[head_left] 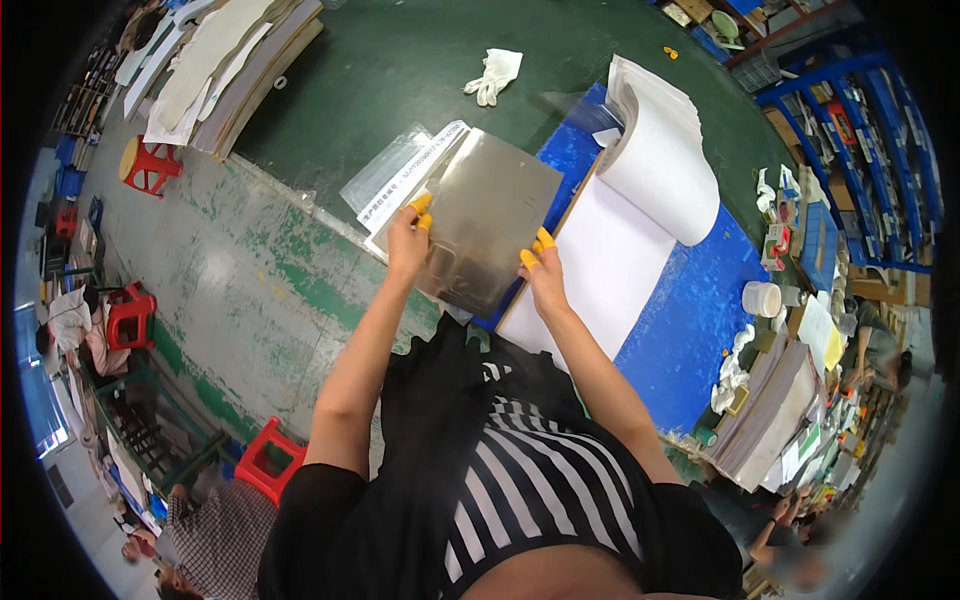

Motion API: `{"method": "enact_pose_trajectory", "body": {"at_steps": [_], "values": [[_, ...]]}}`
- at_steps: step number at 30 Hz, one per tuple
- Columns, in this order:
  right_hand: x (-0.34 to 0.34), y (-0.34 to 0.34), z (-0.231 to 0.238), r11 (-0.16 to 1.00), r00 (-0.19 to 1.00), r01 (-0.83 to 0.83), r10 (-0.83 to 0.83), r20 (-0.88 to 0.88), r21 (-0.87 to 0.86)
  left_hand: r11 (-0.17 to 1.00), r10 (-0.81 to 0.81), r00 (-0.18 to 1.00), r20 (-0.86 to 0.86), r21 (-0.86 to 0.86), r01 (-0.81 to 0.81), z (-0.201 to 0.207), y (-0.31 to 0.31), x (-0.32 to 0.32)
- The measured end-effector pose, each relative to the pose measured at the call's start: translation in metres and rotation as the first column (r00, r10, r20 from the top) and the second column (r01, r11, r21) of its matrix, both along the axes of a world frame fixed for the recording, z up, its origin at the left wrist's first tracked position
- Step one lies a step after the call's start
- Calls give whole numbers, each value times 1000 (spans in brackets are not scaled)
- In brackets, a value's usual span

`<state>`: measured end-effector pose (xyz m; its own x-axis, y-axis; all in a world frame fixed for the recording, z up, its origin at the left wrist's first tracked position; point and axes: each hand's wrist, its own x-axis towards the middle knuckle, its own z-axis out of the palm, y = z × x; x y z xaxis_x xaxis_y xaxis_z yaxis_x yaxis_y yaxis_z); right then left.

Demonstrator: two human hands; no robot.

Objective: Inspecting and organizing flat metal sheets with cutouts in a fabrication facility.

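Note:
Between my two hands is a shiny grey rectangular sheet (492, 205), metal-like, tilted over the front of the work table. My left hand (406, 240) is closed on its left edge, and my right hand (543, 277) grips its lower right edge. Yellow finger covers sit on several fingertips of both hands. White printed paper (405, 185) and a clear plastic sleeve (372, 178) stick out past the sheet's left side. Just right of my right hand lies a stack of large white paper (612, 262), its upper sheets (665, 150) curled back toward the far side.
A blue mat (690, 310) lies under the paper stack on the green table (400, 60). A white glove (494, 77) rests farther back. Piled sheets (215, 70) stand at the far left; a white tub (761, 298) is at right. Red stools (270, 460) stand on the floor.

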<state>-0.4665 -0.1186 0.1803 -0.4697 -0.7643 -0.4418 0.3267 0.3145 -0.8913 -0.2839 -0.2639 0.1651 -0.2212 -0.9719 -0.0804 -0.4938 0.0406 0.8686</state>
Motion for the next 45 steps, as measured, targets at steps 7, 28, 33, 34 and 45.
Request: {"method": "enact_pose_trajectory", "body": {"at_steps": [7, 28, 33, 34, 45], "values": [[-6, 0, -43, 989, 983, -142, 136, -122, -40, 981, -64, 936, 345, -150, 123, -56, -69, 2], [-165, 168, -6, 915, 652, 342, -67, -755, 214, 899, -254, 918, 306, -276, 340, -22, -20, -21], [-236, 120, 71, 880, 838, 472, -465, -285, -48, 830, -471, 864, 181, -243, 503, -19, 32, -65], [-245, 104, 86, 874, 875, 470, -480, -61, -122, 805, -524, 835, 164, -225, 549, -12, 47, -79], [-316, 30, 61, 621, 802, 593, -404, 439, -513, 745, -574, 658, 487, -23, 667, -8, 118, -159]]}}
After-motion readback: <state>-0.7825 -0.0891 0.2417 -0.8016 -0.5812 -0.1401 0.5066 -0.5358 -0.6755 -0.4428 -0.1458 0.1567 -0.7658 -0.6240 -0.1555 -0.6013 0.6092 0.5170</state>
